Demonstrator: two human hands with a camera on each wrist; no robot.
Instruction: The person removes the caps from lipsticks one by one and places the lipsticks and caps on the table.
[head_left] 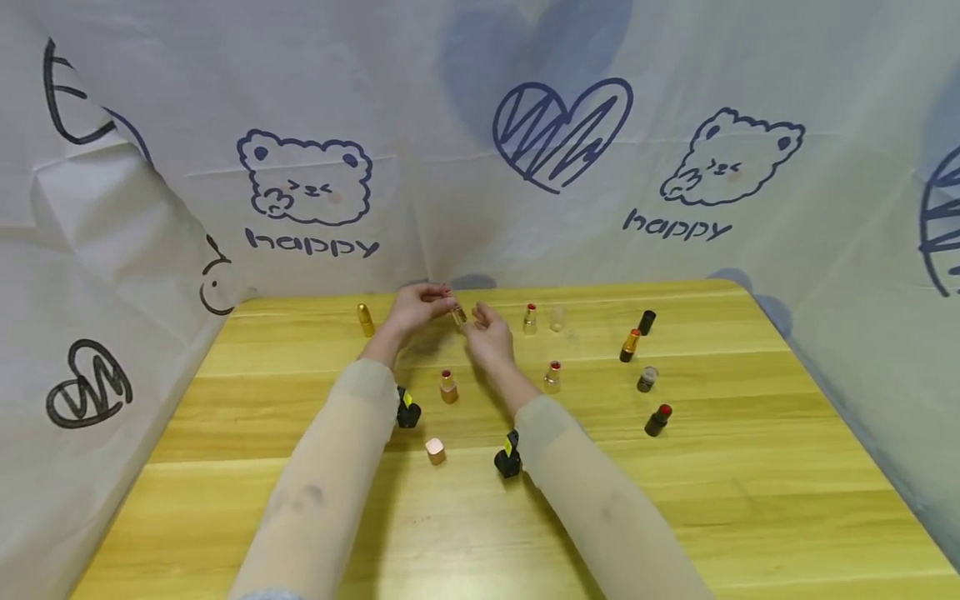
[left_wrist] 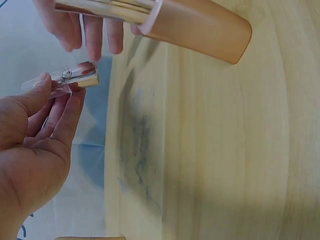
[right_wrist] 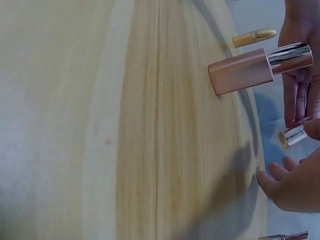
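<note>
Near the back edge of the table, my left hand (head_left: 414,310) pinches a shiny silver-and-gold lipstick (left_wrist: 82,75) between thumb and fingers. A clear part (left_wrist: 33,84) covers its far end. My right hand (head_left: 491,337) is close beside the lipstick's gold end, its fingers (right_wrist: 278,171) loosely extended. Whether the right thumb touches the tube I cannot tell. An uncapped rose-gold lipstick (head_left: 448,388) stands on the table in front of the hands and looms large in both wrist views. Its likely cap, a rose-gold block (head_left: 436,451), stands nearer.
On the wooden table (head_left: 750,500) stand a gold bullet-shaped tube (head_left: 365,320) at left and several lipsticks at right, including a gold one (head_left: 530,320) and a black one (head_left: 657,421). Among them are a clear cap (head_left: 557,318) and a black cap (head_left: 647,322). White cloth hangs behind.
</note>
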